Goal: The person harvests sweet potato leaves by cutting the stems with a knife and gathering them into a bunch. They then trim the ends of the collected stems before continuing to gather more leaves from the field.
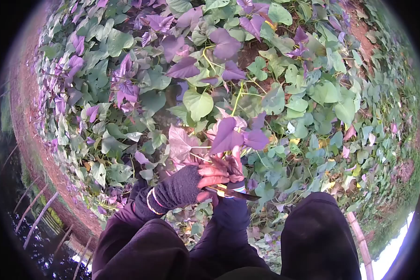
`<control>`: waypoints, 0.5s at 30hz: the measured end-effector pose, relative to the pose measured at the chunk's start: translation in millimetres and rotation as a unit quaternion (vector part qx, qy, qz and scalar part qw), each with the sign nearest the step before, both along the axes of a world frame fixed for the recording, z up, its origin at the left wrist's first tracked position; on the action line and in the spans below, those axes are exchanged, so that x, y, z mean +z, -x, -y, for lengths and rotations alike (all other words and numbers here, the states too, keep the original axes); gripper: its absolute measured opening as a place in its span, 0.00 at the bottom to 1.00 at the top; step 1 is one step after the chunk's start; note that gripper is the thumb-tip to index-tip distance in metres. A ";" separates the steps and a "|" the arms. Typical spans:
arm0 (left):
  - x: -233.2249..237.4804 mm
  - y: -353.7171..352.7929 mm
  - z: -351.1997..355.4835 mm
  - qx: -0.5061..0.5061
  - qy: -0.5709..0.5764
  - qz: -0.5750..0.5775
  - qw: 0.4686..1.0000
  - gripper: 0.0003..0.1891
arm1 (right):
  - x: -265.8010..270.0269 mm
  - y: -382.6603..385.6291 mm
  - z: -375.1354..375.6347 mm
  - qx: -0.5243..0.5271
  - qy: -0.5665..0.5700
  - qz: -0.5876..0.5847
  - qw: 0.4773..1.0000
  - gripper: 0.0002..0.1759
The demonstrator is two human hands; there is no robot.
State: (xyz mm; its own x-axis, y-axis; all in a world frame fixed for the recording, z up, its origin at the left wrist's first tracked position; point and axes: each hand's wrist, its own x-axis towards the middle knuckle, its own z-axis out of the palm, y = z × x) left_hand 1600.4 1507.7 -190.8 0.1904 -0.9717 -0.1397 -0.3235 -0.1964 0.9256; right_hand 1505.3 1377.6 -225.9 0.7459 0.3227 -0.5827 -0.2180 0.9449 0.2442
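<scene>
Reddish soil (358, 29) shows between green and purple leafy vines (198, 104).

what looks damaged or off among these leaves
A yellowed leaf, above and right of the hands, looks odd amid green and purple foliage. Farther right, a broad green leaf seems to have small holes. Nothing looks spilled.
</scene>
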 end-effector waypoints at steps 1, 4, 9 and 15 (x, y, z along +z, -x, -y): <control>-0.3 2.8 3.3 -0.062 -0.008 -0.052 0.997 0.27 | 8.0 7.6 3.4 0.067 0.054 -0.151 0.985 0.31; -8.8 -17.4 15.5 0.000 -0.065 0.053 0.997 0.24 | -69.6 45.3 -27.0 -0.052 0.044 -0.014 0.998 0.29; -123.1 -93.5 64.2 0.095 -0.240 0.319 0.912 0.15 | -94.2 46.5 -29.5 -0.076 -0.201 -0.104 0.971 0.18; -191.4 -141.9 85.4 -0.069 -0.236 0.346 0.905 0.08 | -71.7 52.8 -37.9 -0.021 0.177 -0.251 0.951 0.14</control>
